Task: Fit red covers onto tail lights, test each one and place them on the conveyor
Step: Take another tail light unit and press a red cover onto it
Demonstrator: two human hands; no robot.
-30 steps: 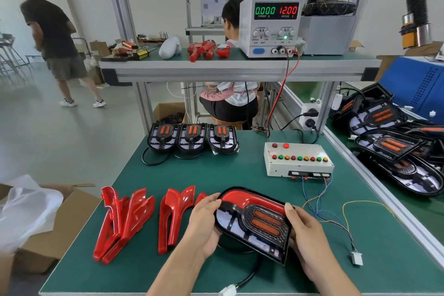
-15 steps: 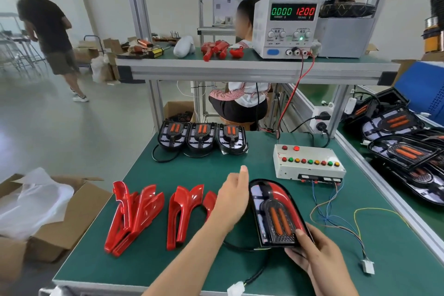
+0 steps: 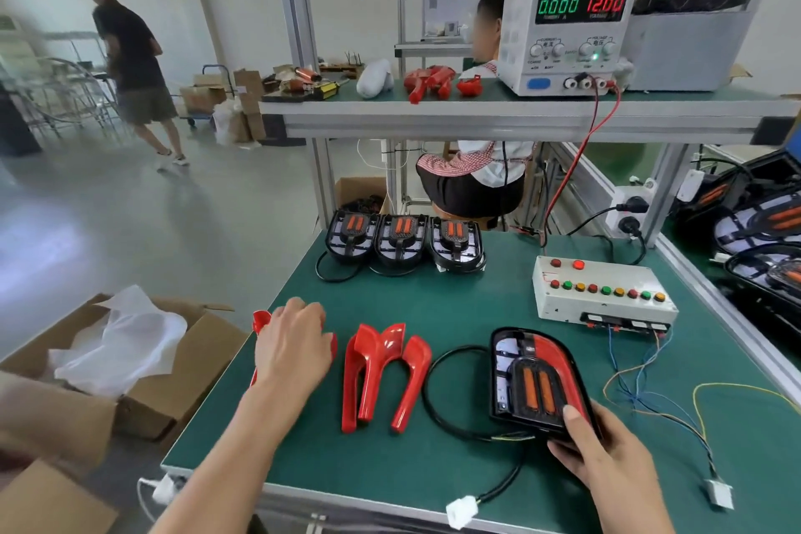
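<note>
A black tail light point(image 3: 535, 382) with one red cover fitted along its right side lies on the green bench. My right hand point(image 3: 607, 455) grips its near end, thumb on top. Its black cable point(image 3: 437, 395) loops left and ends in a white plug point(image 3: 461, 512) at the bench edge. My left hand point(image 3: 292, 345) reaches over the left pile of red covers point(image 3: 260, 323), fingers curled down onto them and hiding most of the pile. A second pile of red covers point(image 3: 381, 373) lies between the hands. Three bare tail lights point(image 3: 401, 241) stand in a row at the back.
A white test box point(image 3: 602, 295) with coloured buttons and loose wires sits at the right. A power supply point(image 3: 568, 35) reads 12.00 on the upper shelf. Finished lights point(image 3: 763, 230) lie on the conveyor at the far right. An open carton point(image 3: 143, 364) stands left of the bench.
My left hand left the tail light and swung left onto the far pile of red covers. The tail light now lies flat further right, held by my right hand alone.
</note>
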